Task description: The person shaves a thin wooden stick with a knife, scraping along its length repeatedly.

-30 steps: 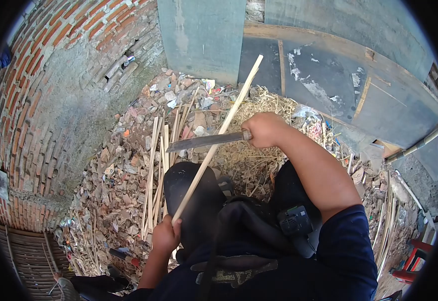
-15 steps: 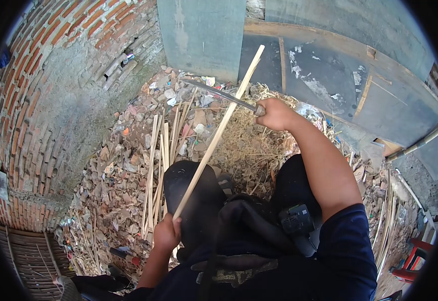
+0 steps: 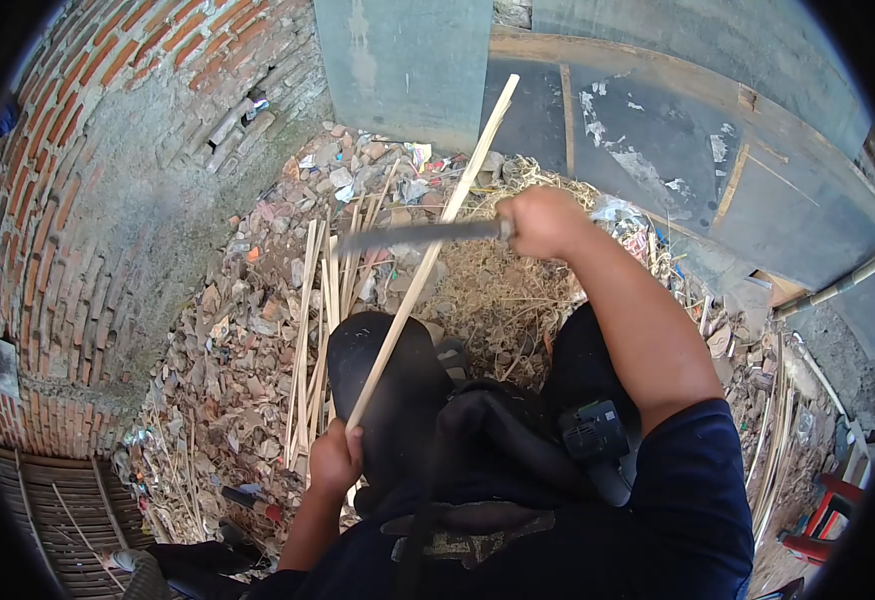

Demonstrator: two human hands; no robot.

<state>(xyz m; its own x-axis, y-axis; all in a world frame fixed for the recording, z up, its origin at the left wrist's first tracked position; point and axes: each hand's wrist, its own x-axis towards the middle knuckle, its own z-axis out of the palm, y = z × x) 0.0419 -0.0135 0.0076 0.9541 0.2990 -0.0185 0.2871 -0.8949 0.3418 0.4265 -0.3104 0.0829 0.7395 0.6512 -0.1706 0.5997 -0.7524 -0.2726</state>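
My left hand (image 3: 336, 460) is closed around the lower end of a long pale bamboo strip (image 3: 412, 296), which slants up and away past my knee. Near its upper end the strip shows a split edge. The handle of a long-bladed machete (image 3: 427, 233) is in the closed fist of my right hand (image 3: 545, 222). Its blade, smeared by motion, points left and crosses the strip; whether it touches the strip I cannot tell. More bamboo strips (image 3: 302, 340) lie on the ground left of my knee.
Broken brick rubble and litter (image 3: 227, 370) cover the ground, with dry shavings (image 3: 502, 300) between my legs. A brick wall (image 3: 107, 220) rises at left, grey-blue panels (image 3: 402, 70) ahead. A person's sleeve (image 3: 142, 575) shows at lower left, a red stool (image 3: 827, 515) at lower right.
The machete has come down along the strip toward me, its tip swinging lower, and my right hand has shifted slightly left. The strip's far end has tilted a little left; my left hand keeps its grip.
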